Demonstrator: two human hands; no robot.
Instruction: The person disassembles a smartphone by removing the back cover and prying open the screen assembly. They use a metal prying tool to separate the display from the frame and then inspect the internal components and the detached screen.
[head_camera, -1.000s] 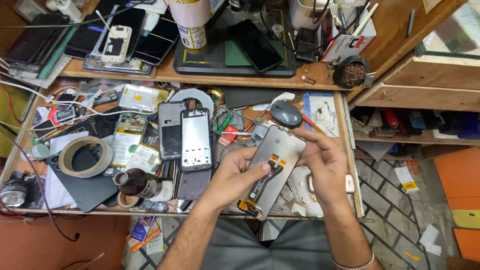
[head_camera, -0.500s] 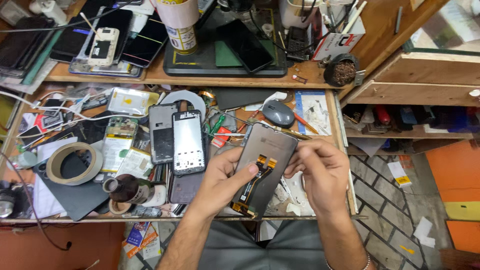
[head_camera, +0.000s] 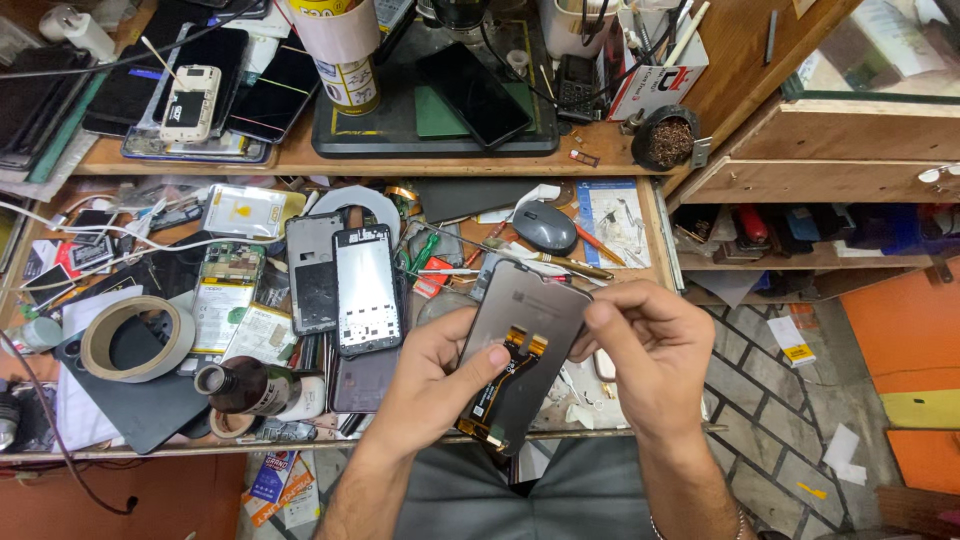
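One phone screen (head_camera: 520, 345), back up, pinched by left hand (head_camera: 435, 375) and right hand (head_camera: 640, 360); two phone frames (head_camera: 365, 290) alongside; one mouse (head_camera: 543, 226); one tape roll (head_camera: 137, 338).

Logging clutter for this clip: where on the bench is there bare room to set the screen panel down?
Little. Both the left hand and right hand hold the screen panel above the bench's front edge. The barest patches are the dark mat below the tape roll, and the blue sheet right of the mouse. The middle, around the phone frame, is packed.
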